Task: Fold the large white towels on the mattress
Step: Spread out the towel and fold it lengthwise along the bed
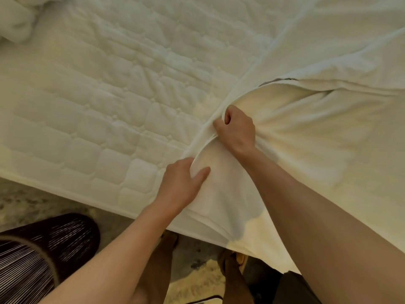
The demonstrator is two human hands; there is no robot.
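Note:
A large white towel (317, 132) lies spread over the right half of the quilted mattress (92, 102), its near end hanging over the front edge. My right hand (237, 130) grips a bunched fold at the towel's left edge, fingers curled round the cloth. Just below it, my left hand (182, 183) pinches the same edge between thumb and fingers. A second layer of towel (350, 40) covers the far right.
More rumpled white cloth (15, 20) lies at the far left corner of the mattress. The mattress's front edge (105, 200) runs diagonally. Below it are the floor, my bare feet (232, 266) and a striped dark garment (43, 249).

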